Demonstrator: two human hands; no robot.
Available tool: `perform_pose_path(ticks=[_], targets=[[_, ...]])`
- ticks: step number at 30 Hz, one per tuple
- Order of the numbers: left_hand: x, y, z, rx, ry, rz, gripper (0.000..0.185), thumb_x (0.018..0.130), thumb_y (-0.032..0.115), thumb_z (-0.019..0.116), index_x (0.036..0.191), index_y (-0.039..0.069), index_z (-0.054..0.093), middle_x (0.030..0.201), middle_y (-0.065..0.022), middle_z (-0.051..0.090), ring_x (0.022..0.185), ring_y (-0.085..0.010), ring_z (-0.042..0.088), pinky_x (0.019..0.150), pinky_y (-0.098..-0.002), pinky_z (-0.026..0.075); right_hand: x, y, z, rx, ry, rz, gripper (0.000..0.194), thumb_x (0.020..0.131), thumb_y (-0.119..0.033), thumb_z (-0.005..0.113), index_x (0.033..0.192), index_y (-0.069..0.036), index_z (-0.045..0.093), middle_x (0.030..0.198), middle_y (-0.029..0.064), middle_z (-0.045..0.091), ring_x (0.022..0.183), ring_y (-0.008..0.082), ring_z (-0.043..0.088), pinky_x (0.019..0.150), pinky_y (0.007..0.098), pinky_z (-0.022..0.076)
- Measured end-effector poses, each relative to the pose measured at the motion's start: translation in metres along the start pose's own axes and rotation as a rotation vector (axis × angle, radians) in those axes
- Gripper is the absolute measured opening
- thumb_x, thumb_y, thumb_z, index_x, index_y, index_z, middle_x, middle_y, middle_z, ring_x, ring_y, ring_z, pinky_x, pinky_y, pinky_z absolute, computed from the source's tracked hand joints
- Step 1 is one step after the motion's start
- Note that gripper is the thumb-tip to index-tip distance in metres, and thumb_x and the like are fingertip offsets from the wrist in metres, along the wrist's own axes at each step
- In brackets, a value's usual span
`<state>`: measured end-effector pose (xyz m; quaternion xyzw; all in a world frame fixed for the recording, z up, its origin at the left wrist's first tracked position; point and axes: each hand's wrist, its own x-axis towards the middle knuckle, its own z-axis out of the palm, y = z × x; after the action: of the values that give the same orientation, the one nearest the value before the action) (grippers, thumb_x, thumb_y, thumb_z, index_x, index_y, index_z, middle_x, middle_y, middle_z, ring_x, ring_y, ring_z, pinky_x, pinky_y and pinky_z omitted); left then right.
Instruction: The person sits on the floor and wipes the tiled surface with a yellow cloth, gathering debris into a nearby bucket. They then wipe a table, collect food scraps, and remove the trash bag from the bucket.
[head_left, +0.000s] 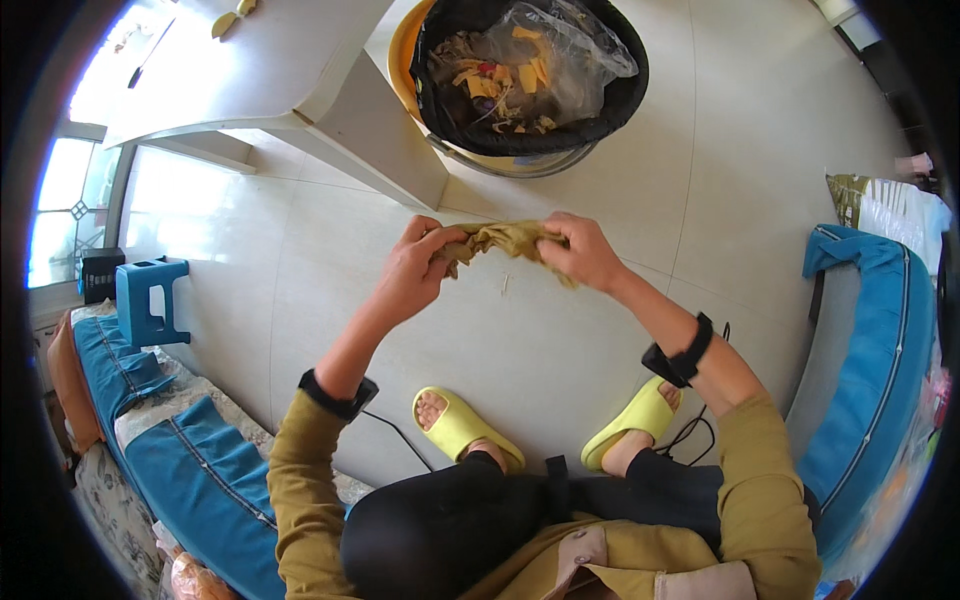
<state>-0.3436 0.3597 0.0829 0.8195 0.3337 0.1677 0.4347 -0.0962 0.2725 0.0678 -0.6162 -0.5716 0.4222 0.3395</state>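
Note:
A crumpled olive-yellow cloth (506, 236) is stretched between my two hands above the tiled floor. My left hand (416, 262) grips its left end, with the fingers bunched in the folds. At the other end, my right hand (581, 251) is closed on the fabric, and a corner hangs below the fingers. Beyond the cloth stands a bin with a black liner (420, 97), holding food scraps, orange pieces and a clear plastic bag (592, 52). A small pale sliver (505, 283) shows just under the cloth.
A white table (247, 82) stands at the upper left, near the bin. Blue-covered seats (187, 480) lie along the left, with another (862, 360) at the right. A blue plastic stool (142, 300) is at the far left. Black cables (694, 431) run by my right foot.

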Motion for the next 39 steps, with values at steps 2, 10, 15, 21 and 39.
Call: perform_pose_path(ticks=[2, 10, 15, 21, 39], targets=[[0.014, -0.04, 0.021, 0.042, -0.039, -0.095, 0.037, 0.078, -0.01, 0.054, 0.113, 0.002, 0.061, 0.106, -0.014, 0.05, 0.09, -0.0271, 0.06, 0.074, -0.0344, 0.053, 0.02, 0.039, 0.007, 0.041, 0.037, 0.155, 0.028, 0.076, -0.022, 0.057, 0.092, 0.0, 0.066, 0.082, 0.0157, 0.062, 0.075, 0.0261, 0.059, 0.07, 0.0353, 0.0473], [0.082, -0.11, 0.084, 0.478, 0.054, 0.039, 0.04, 0.08, 0.0, 0.056, 0.119, 0.007, 0.057, 0.107, -0.0165, 0.051, 0.092, -0.0361, 0.057, 0.076, -0.0444, 0.05, 0.096, 0.112, 0.021, -0.291, 0.16, 0.505, 0.037, 0.08, -0.03, 0.05, 0.09, 0.002, 0.065, 0.091, 0.019, 0.068, 0.089, 0.0377, 0.063, 0.077, 0.0459, 0.0496], [0.049, -0.117, 0.092, 0.418, 0.052, 0.093, 0.035, 0.077, 0.0, 0.054, 0.111, 0.008, 0.057, 0.1, -0.0155, 0.051, 0.093, -0.0372, 0.054, 0.076, -0.0446, 0.049, 0.056, 0.102, 0.049, -0.425, 0.018, 0.705, 0.041, 0.084, -0.032, 0.05, 0.103, 0.002, 0.06, 0.102, 0.0198, 0.065, 0.093, 0.0354, 0.062, 0.078, 0.0449, 0.0492], [0.008, -0.079, 0.082, 0.248, -0.238, 0.102, 0.04, 0.073, -0.002, 0.057, 0.112, 0.009, 0.058, 0.101, -0.0117, 0.05, 0.096, -0.0344, 0.054, 0.08, -0.0427, 0.049, -0.037, 0.091, 0.062, -0.12, 0.048, 0.677, 0.031, 0.081, -0.025, 0.052, 0.088, 0.002, 0.063, 0.085, 0.0209, 0.066, 0.079, 0.0361, 0.062, 0.072, 0.0443, 0.0491], [0.161, -0.041, 0.23, 0.349, -0.538, 0.797, 0.031, 0.073, -0.004, 0.061, 0.098, 0.014, 0.061, 0.106, -0.0053, 0.05, 0.099, -0.0283, 0.049, 0.082, -0.0358, 0.047, -0.138, 0.154, 0.079, -0.248, 0.885, 0.848, 0.017, 0.083, -0.015, 0.055, 0.083, 0.002, 0.057, 0.081, 0.0221, 0.061, 0.083, 0.0382, 0.059, 0.071, 0.0465, 0.0462]])
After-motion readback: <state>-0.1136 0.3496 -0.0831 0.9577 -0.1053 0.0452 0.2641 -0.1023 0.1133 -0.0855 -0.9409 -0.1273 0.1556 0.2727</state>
